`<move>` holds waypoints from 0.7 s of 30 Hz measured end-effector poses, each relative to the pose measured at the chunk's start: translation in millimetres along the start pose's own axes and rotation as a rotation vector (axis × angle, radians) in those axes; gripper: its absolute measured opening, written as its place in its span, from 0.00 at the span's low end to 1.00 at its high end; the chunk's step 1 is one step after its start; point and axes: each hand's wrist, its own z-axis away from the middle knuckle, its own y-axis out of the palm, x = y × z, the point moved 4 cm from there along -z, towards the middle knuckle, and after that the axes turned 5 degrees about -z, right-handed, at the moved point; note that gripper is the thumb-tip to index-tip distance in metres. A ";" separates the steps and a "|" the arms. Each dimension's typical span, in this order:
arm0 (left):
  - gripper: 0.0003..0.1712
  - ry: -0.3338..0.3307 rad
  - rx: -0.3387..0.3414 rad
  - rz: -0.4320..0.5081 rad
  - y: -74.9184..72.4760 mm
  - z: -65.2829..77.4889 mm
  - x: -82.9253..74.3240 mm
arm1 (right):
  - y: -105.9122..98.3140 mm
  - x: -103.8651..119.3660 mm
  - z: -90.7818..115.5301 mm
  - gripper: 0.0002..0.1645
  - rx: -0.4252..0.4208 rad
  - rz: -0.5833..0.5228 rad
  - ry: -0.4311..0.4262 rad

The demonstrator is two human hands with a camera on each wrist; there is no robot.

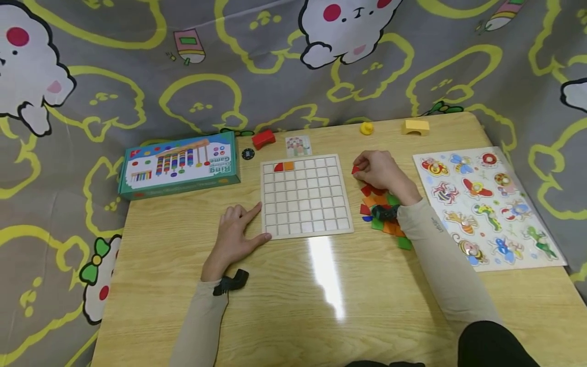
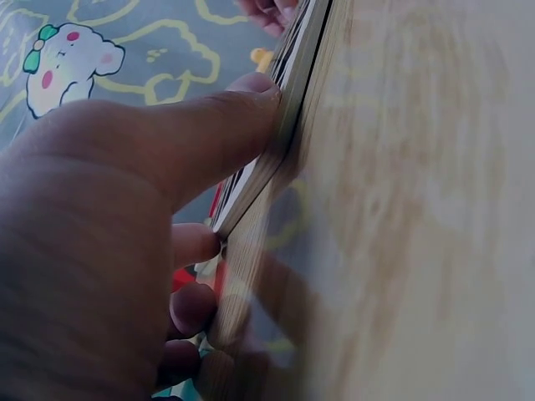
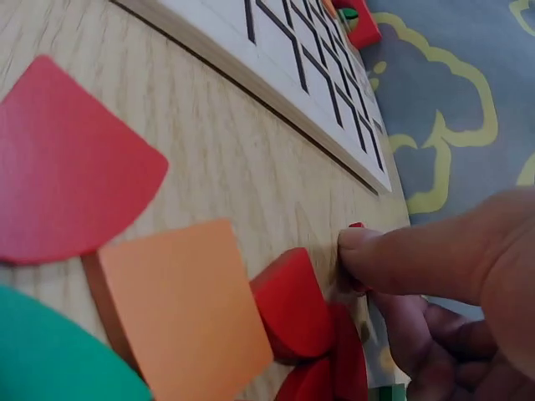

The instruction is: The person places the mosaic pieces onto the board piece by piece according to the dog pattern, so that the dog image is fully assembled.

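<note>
A wooden grid board [image 1: 304,199] lies flat on the table. In its top row sit a red quarter-circle piece [image 1: 278,167] and, beside it, an orange square piece [image 1: 288,165]. My left hand [image 1: 233,239] touches the board's lower left corner and left edge with thumb and index finger; the left wrist view shows the thumb [image 2: 226,117] against its side. Right of the board, my right hand [image 1: 380,171] pinches a small red piece [image 1: 355,169], mostly covered by the fingers in the right wrist view. Below that hand spread loose red, orange, green and blue pieces [image 1: 377,224].
A ring game box [image 1: 181,165] stands at the back left. Along the back lie a black chip [image 1: 248,154], a red block [image 1: 263,139], a picture card [image 1: 298,146], a yellow duck [image 1: 366,128] and a yellow arch block [image 1: 415,127]. An insect puzzle board [image 1: 488,209] covers the right side.
</note>
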 end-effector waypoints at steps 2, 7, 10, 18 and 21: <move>0.48 0.003 -0.001 -0.002 0.2 -0.5 -0.3 | 1.1 0.4 -0.5 0.17 0.023 -0.008 -0.014; 0.48 0.011 -0.011 0.002 0.1 -0.9 -1.5 | 2.9 0.7 -0.1 0.16 0.057 0.000 -0.054; 0.48 0.014 -0.010 0.009 0.2 -0.2 -1.7 | 2.2 1.4 -1.1 0.17 0.042 -0.006 -0.078; 0.48 0.012 -0.015 0.011 -0.9 0.5 0.2 | 4.1 33.1 -21.2 0.16 -0.091 -0.156 -0.221; 0.48 0.015 -0.009 0.014 -1.0 0.0 -0.1 | 17.0 46.7 -32.8 0.16 -0.085 -0.220 -0.257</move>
